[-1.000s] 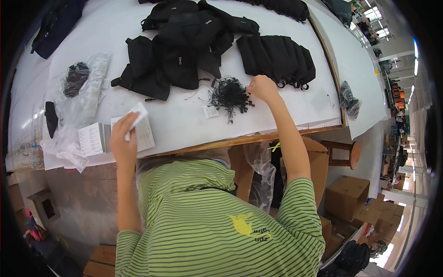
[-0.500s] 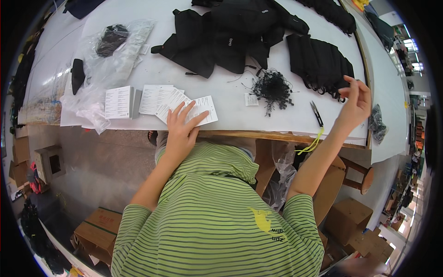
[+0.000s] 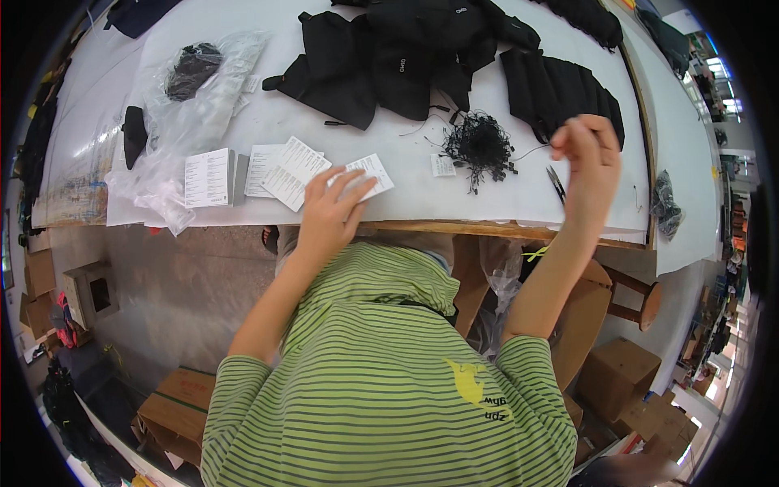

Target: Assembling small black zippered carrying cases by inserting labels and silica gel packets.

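Left of the black cord tangle [image 3: 479,146], the left hand [image 3: 327,213], fingers spread, likely steadied a white card [image 3: 375,171]. Right of it, the right hand [image 3: 591,158] apparently pinched one strand [image 3: 531,152].

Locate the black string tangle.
The black string tangle lies right of centre in the head view, between the small white label and the right hand.

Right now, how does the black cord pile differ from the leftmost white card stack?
The cord pile is black; the card stack is white with dark print. The cord pile is tangled; the card stack is neatly squared. Both rest on the table.
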`<action>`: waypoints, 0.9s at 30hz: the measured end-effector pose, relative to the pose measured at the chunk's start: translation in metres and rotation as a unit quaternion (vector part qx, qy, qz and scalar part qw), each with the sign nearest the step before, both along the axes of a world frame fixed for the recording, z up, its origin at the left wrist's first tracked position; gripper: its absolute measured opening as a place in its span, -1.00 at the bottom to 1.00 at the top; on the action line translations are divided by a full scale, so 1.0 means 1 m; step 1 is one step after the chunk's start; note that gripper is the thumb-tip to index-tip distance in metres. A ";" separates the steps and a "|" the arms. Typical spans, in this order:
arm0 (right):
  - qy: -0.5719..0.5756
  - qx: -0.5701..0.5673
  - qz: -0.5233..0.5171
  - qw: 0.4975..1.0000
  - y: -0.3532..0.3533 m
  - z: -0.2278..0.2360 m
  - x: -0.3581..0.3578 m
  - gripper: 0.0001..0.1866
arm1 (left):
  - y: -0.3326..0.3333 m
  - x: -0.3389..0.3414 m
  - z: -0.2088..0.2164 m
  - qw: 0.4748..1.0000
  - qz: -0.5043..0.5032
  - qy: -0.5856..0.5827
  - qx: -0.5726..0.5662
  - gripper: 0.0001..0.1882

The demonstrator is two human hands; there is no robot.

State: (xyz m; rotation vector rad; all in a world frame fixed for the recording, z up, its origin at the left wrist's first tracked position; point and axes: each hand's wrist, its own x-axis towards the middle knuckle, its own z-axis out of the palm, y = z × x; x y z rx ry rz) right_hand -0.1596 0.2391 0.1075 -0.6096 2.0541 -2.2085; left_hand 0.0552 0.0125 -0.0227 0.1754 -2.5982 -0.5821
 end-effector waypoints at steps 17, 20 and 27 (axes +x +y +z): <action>-0.263 0.044 0.162 0.950 -0.041 -0.115 0.090 -0.92 | 0.007 -0.034 -0.010 0.990 -0.083 -0.098 0.065 -0.74; -0.231 0.091 0.142 0.958 -0.043 -0.122 0.098 -0.91 | 0.013 -0.035 0.001 0.988 -0.056 -0.103 0.102 -0.76; -0.137 0.189 0.082 0.969 -0.058 -0.106 0.101 -0.88 | 0.004 -0.047 0.023 0.865 0.001 -0.124 0.486 -0.74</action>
